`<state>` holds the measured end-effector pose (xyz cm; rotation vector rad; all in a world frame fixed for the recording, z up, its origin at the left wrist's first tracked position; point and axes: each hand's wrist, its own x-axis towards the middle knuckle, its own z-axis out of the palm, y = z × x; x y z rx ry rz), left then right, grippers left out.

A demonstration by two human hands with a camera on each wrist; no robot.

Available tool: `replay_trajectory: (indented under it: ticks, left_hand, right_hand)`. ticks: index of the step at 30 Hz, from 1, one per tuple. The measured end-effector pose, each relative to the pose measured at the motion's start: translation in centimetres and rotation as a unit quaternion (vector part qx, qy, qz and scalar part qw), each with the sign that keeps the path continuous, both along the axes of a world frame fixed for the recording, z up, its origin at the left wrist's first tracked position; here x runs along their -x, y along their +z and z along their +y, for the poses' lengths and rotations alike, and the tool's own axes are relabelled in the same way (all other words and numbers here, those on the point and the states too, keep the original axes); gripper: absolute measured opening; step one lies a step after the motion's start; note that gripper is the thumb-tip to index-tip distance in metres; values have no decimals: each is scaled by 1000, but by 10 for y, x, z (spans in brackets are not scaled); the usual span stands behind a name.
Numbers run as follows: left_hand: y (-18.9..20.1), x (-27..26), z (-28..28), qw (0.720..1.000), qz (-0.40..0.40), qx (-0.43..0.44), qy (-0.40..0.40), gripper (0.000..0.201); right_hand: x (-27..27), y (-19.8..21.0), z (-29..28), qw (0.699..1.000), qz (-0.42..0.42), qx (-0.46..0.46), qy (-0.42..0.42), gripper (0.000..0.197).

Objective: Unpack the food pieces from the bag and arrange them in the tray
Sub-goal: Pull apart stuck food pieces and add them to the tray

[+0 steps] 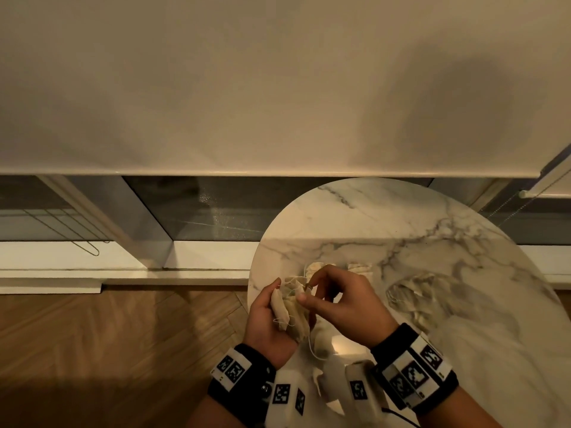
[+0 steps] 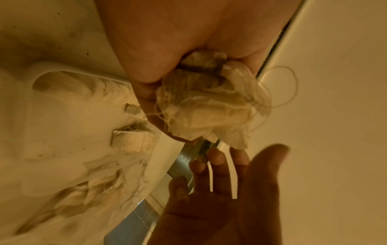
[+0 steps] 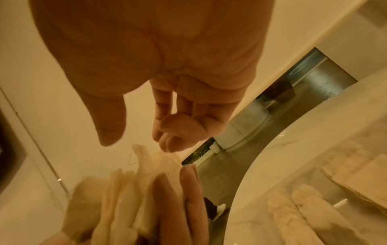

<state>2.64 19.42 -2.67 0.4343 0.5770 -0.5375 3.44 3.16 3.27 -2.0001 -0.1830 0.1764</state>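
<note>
Left hand (image 1: 269, 322) clutching papery stringed tea bags (image 1: 290, 313), right hand (image 1: 336, 301) pinching 1 corner

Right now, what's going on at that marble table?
A person stands at a round marble table sorting what look like tea bags with strings. The left hand grips a bunch of the bags above the table's near edge. The right hand reaches into the top of that bunch with its fingertips, apparently picking one bag or string loose. A few bags already lie on the table, in or beside a clear tray; the view is too blurred to tell which.
</note>
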Motion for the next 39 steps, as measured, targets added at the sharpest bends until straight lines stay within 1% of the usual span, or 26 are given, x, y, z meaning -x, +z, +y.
replay_trajectory:
  ticks: [3,6,10,11,15,17,19,22,24,26,29,31,34,36,37,39]
  left_hand:
    - [-3,2,-2,1000,-3,3,-5,62]
    - [-2,6,-2,1000,-6,-4,-3,58]
    - [-5,9,2,1000,-3,-16,-5,44]
    - [-4,10,3,1000,-6,-20,-8,45]
    - [-1,13,3,999,-24,-8,-27,56]
    - [-1,12,5,999,-25,-5,-22,57]
    - [-6,12,6,1000,-25,0,-12,59]
    - [-12,12,9,1000,-23,0,4,59]
    - [-13,10,10,1000,-17,8,10,52]
    - [-18,10,12,1000,-8,13,10,43]
    - [-16,10,13,1000,3,14,3,45]
    - [-11,11,11,1000,15,11,1,43]
    - [-9,12,9,1000,24,8,1,37]
    - [-10,13,8,1000,26,10,-1,38]
    - [-9,13,8,1000,27,14,-4,39]
    - [-10,14,9,999,28,20,-8,40]
  right_hand:
    - [-3,-3,3,999,-28,28,5,12]
    - [-5,-3,3,1000,-29,-5,4,12]
    - [-5,4,-1,999,-4,-38,-7,12]
    - [-5,4,-1,1000,3,-30,-7,13]
    - [-1,3,7,998,34,50,13,23]
    - [-1,1,11,997,27,73,17,18]
    - [-1,0,11,997,19,68,22,15]
    - [-5,2,8,999,21,-14,26,14]
    - [-7,8,4,995,46,-88,21,11]
    - [-10,13,-2,984,80,-161,9,7]
    - [-13,18,-10,962,118,-245,-5,10]
    - [-14,17,-15,952,129,-279,-8,10]
    - [-14,13,-20,944,132,-304,-8,9]
    - [-13,14,-23,936,130,-327,-14,9]
    - [-13,15,-25,931,129,-342,-16,11]
    - [-14,18,-30,921,127,-368,-11,27]
